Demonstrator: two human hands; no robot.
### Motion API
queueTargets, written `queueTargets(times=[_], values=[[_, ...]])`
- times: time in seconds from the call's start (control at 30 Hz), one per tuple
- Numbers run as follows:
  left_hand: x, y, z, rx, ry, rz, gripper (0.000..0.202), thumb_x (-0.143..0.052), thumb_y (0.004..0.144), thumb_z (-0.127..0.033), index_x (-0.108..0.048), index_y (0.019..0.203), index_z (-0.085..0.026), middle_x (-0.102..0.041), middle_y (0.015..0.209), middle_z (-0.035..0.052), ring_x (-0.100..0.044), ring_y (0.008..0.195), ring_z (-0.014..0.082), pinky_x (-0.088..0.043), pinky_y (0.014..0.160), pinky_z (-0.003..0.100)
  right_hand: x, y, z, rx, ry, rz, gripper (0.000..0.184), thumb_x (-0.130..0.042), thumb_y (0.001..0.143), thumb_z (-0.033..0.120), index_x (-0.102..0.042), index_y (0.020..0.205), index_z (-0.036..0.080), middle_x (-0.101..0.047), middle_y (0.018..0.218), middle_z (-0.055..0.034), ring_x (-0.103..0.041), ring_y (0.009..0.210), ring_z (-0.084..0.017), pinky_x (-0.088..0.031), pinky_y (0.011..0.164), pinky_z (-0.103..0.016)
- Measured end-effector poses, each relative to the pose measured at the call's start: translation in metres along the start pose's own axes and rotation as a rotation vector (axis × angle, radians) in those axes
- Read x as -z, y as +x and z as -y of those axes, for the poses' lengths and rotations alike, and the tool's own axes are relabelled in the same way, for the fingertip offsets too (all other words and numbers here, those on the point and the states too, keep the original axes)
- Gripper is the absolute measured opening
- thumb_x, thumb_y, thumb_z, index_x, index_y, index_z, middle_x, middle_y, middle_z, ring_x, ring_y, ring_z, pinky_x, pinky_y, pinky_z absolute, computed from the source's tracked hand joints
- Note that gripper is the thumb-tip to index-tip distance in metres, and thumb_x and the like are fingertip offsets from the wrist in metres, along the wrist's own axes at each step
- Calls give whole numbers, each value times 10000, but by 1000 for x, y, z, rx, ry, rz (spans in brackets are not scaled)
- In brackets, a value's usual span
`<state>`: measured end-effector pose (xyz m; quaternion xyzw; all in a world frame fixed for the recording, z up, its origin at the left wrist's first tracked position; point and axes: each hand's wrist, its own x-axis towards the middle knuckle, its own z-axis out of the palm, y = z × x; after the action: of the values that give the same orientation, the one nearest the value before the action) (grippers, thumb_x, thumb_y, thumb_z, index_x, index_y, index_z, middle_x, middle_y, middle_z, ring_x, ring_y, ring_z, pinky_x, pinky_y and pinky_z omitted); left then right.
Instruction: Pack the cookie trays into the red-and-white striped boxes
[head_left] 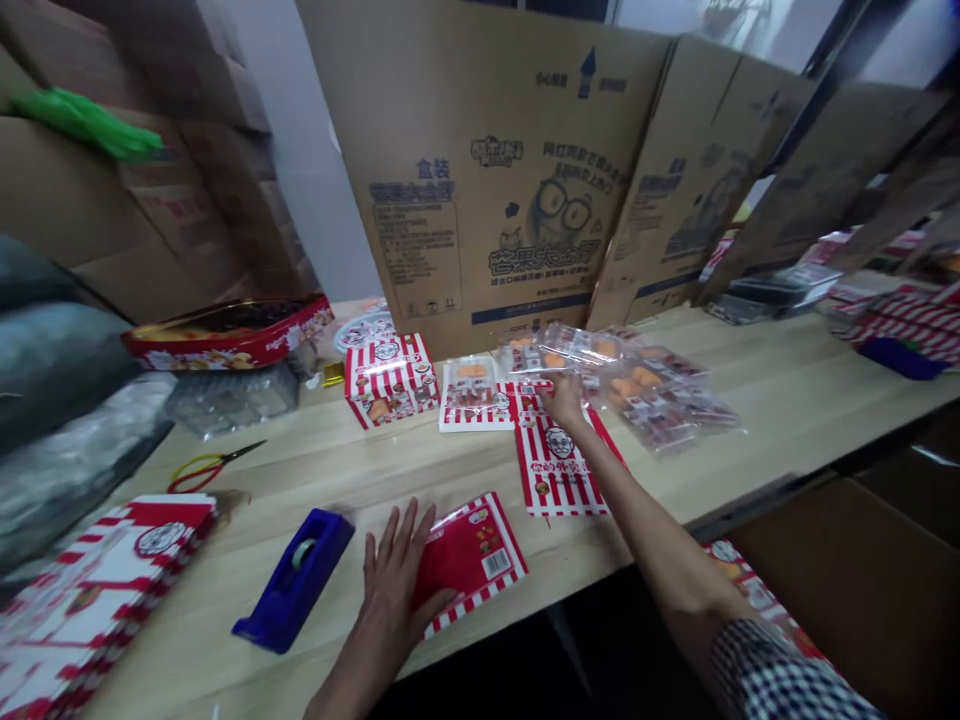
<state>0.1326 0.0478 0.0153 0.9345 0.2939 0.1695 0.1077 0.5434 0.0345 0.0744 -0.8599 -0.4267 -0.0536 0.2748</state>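
Note:
My left hand [397, 560] lies with fingers spread on the left part of a flat red-and-white striped carton [484, 550], which has a barcode. My right hand [564, 400] reaches to the back, over the top of another flat striped carton [562, 465] with a printed face. Its fingers are bent together beside clear plastic packets [645, 385] of orange-brown pieces; what they grip is hidden. To the left of that hand, one packet [472, 385] rests on a striped sheet [457, 420]. A blue tape dispenser [300, 580] stands left of my left hand.
An assembled striped box [391, 380] stands at the back, near a red tray [232, 345] on clear plastic containers [232, 400]. Scissors [214, 468] and a stack of flat cartons [112, 600] lie at left. Tall cardboard sheets [480, 120] line the table's rear.

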Motion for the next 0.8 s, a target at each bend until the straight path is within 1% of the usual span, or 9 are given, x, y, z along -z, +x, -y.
queueTargets(times=[0.1,0.23,0.3,0.37,0.47,0.6,0.67,0.7,0.8], values=[[-3,-6,-4,20,-38,-26,924,-672,837,-291,-145,1595,-339,-304,1626,130,-233,1507,391,-181,1165,660,-38,28,31,106,-32,169,380,-623,945,356,-613,1278,172,-563,1393,-125,-486,1320,-308,-360,1105,-550],[-11,-13,-7,46,-100,-56,895,-674,816,-234,-220,1581,-342,-331,1615,122,-253,1501,392,-206,1160,676,-91,34,67,228,-52,335,400,-643,947,352,-580,1306,188,-551,1398,-107,-558,1245,-291,-463,1033,-540],[-13,-17,-4,69,-142,-70,828,-624,845,-195,-253,1570,-343,-346,1611,107,-258,1504,369,-216,1166,671,-106,31,75,235,-60,345,368,-630,959,336,-585,1291,185,-571,1364,-107,-593,1192,-273,-506,989,-507],[-11,-19,1,105,-199,-93,727,-553,899,-185,-288,1556,-347,-372,1601,88,-268,1507,334,-226,1176,655,-110,28,74,228,-59,330,345,-622,965,332,-591,1276,184,-592,1329,-103,-617,1147,-256,-530,958,-481],[-5,-17,8,152,-325,-112,581,-507,954,-229,-389,1508,-356,-415,1580,62,-312,1494,294,-249,1191,615,-98,24,65,200,-45,283,316,-622,967,339,-608,1240,179,-627,1265,-91,-648,1074,-228,-555,913,-447],[13,-1,-1,317,-610,-109,503,-573,937,-348,-513,1435,-307,-498,1520,80,-425,1434,287,-328,1189,534,-61,1,55,124,-10,130,278,-501,1014,253,-636,1221,126,-729,1037,-102,-707,899,-216,-569,821,-392],[22,10,-17,421,-791,-86,526,-591,931,-395,-509,1441,-296,-511,1509,84,-437,1427,283,-324,1196,516,-40,-28,57,101,26,25,376,-378,1028,208,-601,1307,90,-754,1017,-147,-725,889,-247,-566,803,-389],[25,16,-27,444,-891,-80,561,-602,926,-407,-480,1463,-299,-484,1531,82,-417,1440,279,-313,1203,509,-31,-48,61,99,47,-25,414,-345,1031,215,-568,1354,86,-751,1074,-165,-728,929,-258,-566,819,-395],[26,28,-59,378,-1220,-102,840,-709,858,-398,-263,1567,-331,-309,1633,72,-305,1500,268,-314,1209,474,-13,-122,81,166,132,-141,441,-345,1034,261,-521,1424,156,-608,1406,-146,-592,1287,-260,-508,1014,-414]])
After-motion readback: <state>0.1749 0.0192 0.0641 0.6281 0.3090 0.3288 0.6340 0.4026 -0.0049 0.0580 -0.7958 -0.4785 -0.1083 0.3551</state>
